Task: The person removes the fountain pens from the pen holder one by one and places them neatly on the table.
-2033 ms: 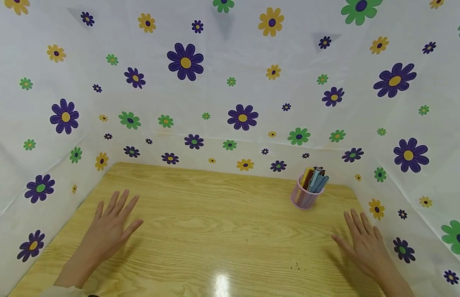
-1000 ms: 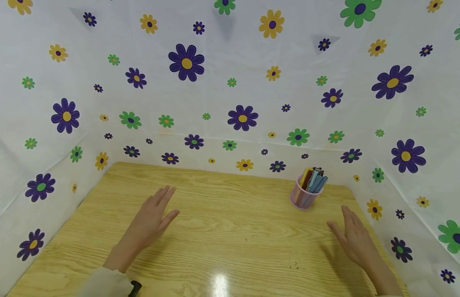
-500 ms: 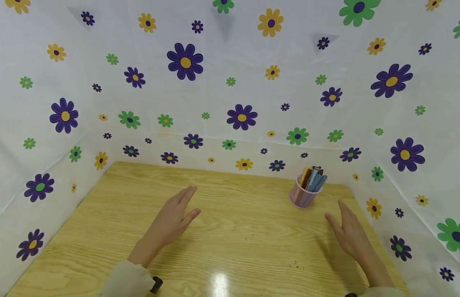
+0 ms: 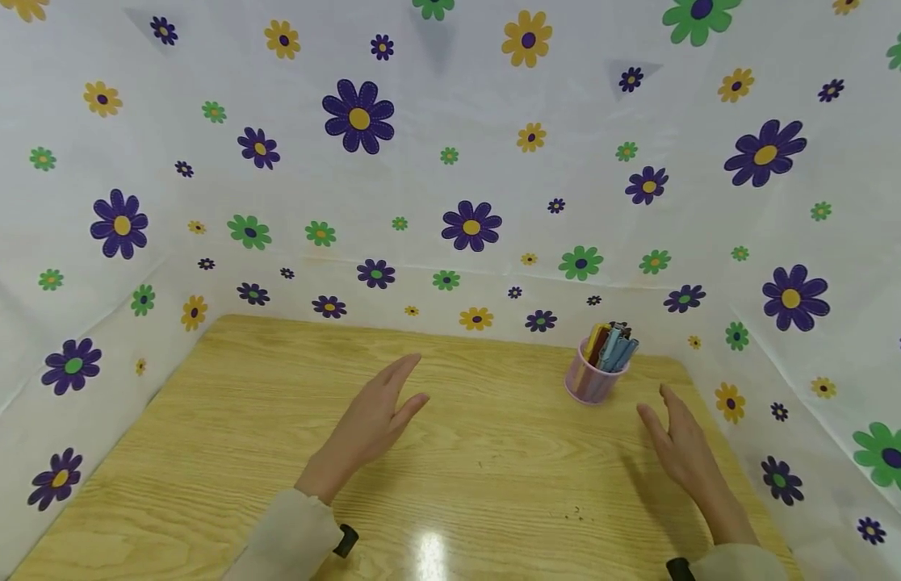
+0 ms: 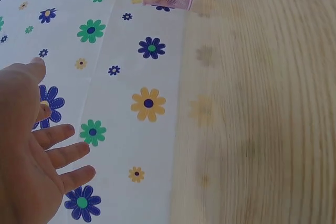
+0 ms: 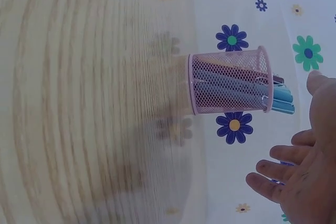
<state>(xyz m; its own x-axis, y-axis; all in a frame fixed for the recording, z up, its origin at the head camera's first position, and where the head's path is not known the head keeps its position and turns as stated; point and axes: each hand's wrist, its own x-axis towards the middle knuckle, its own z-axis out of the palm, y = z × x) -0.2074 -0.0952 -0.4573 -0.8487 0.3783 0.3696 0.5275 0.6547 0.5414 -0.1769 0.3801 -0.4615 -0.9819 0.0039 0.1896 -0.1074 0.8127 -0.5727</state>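
A pink mesh pen cup (image 4: 592, 382) stands upright near the back right of the wooden table. Several pens (image 4: 614, 349) in blue, brown and yellow stick out of its top. My left hand (image 4: 374, 415) hovers over the middle of the table, fingers extended and thumb apart, holding nothing. To the right of the cup and nearer to me, my right hand (image 4: 683, 444) is held with its fingers loosely straight, touching nothing. In the right wrist view the mesh cup (image 6: 231, 82) appears sideways beside the spread fingers of that hand (image 6: 304, 177).
White flower-printed sheets (image 4: 421, 177) rise behind the wooden tabletop (image 4: 479, 452) and along both sides. Small dark marks (image 4: 577, 513) lie on the wood toward the front right. Dark straps (image 4: 345, 541) show at the cuffs.
My left hand has moved from the left side toward the middle and turned onto its edge. My right hand has turned and shifted slightly up and left. The pen cup stays in place.
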